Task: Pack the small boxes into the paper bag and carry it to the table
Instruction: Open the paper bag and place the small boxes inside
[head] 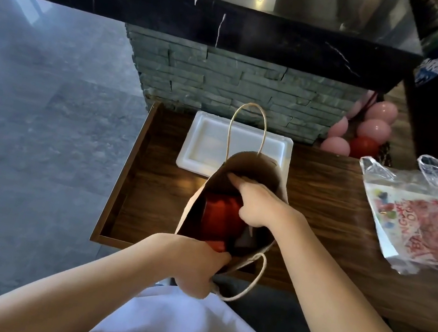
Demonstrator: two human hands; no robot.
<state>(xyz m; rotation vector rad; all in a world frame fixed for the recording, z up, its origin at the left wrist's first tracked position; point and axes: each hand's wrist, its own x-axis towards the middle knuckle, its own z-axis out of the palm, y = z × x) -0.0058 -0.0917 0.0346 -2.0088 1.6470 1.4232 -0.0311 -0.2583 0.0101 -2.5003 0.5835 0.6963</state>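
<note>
Left hand pinches the near rim of the paper bag, fingers closed on the paper. Right hand, loosely curled, reaches inside, fingertips against the far inner wall above a red box. The bag stands on the wooden counter, mouth up and tilted toward the person.

Left hand clenched, right hand pointing.
</note>
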